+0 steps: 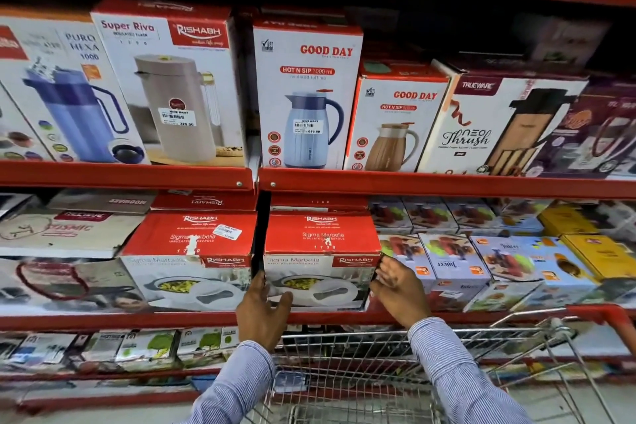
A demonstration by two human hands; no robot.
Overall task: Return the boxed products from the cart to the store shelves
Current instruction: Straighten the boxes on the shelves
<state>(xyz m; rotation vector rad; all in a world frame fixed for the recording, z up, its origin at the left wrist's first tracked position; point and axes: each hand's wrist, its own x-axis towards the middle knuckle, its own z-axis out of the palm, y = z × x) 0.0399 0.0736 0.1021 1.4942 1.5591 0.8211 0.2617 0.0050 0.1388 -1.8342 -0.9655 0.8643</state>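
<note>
A red and white Rishabh Sigma Marbella casserole box (321,251) sits on the middle red shelf (137,318), right of a matching box (189,251). My left hand (263,310) presses on its lower left front corner, fingers wrapped on the left edge. My right hand (399,289) lies against its right side, fingers spread, next to the juicer boxes (454,262). Both striped sleeves reach over the wire cart (361,382), whose visible basket looks empty.
Flask boxes fill the upper shelf: Super Riva (165,79), Good Day (306,93), Trueware (495,120). More Rishabh boxes lie stacked behind. Small boxes (137,348) line the lowest shelf. The cart's red handle (605,318) is at the right.
</note>
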